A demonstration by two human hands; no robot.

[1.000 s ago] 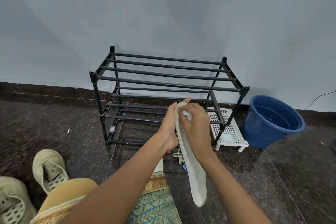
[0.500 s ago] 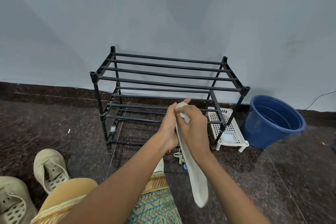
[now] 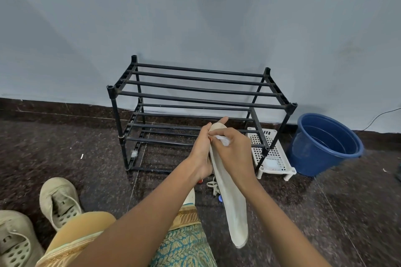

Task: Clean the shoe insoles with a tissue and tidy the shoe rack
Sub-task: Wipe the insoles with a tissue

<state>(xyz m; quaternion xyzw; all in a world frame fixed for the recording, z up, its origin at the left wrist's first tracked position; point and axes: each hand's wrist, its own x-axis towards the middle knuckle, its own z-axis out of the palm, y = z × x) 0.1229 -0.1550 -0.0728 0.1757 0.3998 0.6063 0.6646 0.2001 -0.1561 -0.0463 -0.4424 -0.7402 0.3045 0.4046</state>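
The left hand (image 3: 200, 154) grips the long cream fabric insole (image 3: 234, 208) at its far end. The right hand (image 3: 235, 155) pinches a crumpled white tissue (image 3: 223, 140) against it there, and the insole's length runs back toward the person.

Two shoes (image 3: 58, 199), one insole (image 3: 230, 201), one rack (image 3: 195, 99), one bucket (image 3: 321, 158).

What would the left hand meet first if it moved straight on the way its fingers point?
Probably a lower-shelf bar of the rack: the left hand, holding the insole, points up and away toward it. Depth is unclear, so it might pass between bars.
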